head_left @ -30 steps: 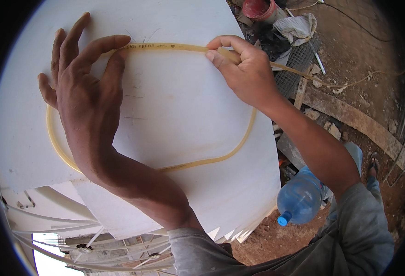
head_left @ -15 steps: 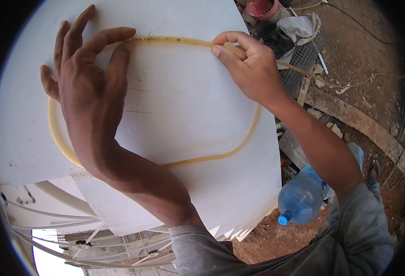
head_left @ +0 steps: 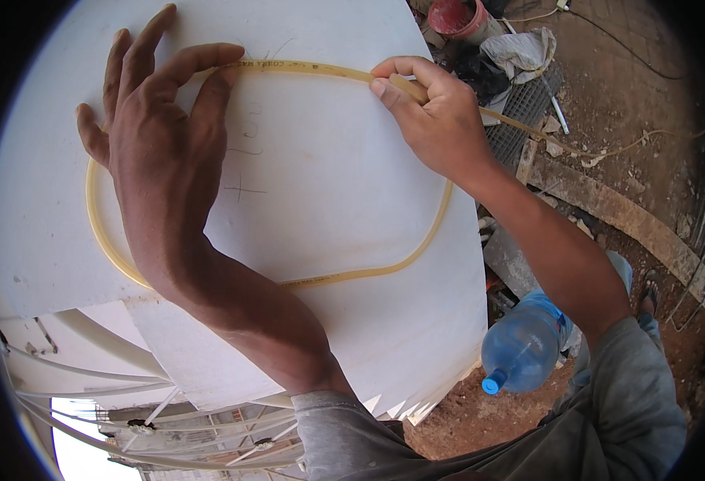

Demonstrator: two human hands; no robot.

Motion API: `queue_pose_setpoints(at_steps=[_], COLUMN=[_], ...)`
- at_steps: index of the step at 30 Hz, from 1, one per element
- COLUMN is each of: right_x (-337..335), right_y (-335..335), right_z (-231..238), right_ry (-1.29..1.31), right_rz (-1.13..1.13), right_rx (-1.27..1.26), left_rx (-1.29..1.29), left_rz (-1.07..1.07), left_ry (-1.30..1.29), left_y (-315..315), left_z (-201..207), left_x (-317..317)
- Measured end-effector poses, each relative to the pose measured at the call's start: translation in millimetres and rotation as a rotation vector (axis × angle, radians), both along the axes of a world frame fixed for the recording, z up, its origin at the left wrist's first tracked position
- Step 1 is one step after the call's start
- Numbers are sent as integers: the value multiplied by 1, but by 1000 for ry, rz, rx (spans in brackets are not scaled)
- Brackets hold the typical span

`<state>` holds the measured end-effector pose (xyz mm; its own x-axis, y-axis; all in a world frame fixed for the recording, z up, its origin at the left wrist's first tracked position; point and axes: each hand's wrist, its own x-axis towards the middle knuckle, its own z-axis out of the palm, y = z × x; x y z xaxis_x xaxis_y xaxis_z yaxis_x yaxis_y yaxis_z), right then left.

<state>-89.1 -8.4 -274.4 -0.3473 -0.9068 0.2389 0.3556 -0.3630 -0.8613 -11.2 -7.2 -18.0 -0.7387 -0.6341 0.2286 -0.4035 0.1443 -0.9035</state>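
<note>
Left hand [head_left: 160, 152]: is being pressed flat, fingers spread, on the white foam sheet [head_left: 328, 200] — fingertips pinning the yellow tube [head_left: 424, 244].
Right hand [head_left: 436, 120]: is being pinched shut on the tube's top run.
Tube: is being laid as a loop on the sheet.
Blue water bottle [head_left: 525, 345]: is lying below, beside the sheet's edge.

Head cam, close, downward on board [head_left: 328, 160]

tube [head_left: 344, 276]: my left forearm hides part of its lower loop
tube's print: too small for me to read
red bucket [head_left: 463, 16]: cut off at top edge
</note>
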Motion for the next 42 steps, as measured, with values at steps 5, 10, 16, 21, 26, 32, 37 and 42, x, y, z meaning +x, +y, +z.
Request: queue_pose_setpoints(at_steps=[5, 10, 16, 21, 26, 32, 37, 42], right_x=[0, 0, -1, 4, 8, 8, 7, 5], right_y=[1, 2, 2, -2, -4, -4, -3, -3], right_z=[0, 1, 1, 0, -3, -3, -1, 0], right_ry=[28, 46, 31, -30, 4, 18, -25, -24], right_rz=[-22, -32, -38, -117, -159, -169, -123, -158], right_rx=[-1, -2, -12, -93, -121, -125, -92, -119], left_rx=[-1, -8, -33, -35, -32, -37, -51, -36], left_rz=[-6, -8, 5, 15, 1, 6, 3, 8], left_ry=[-3, 5, -4, 12, -3, -24, -46, -43], left_y=[0, 0, 1, 3, 1, 0, -1, 0], left_z=[0, -1, -2, -4, 0, 1, 2, 3], left_x=[1, 3, -1, -3, 0, 4, 4, 1])
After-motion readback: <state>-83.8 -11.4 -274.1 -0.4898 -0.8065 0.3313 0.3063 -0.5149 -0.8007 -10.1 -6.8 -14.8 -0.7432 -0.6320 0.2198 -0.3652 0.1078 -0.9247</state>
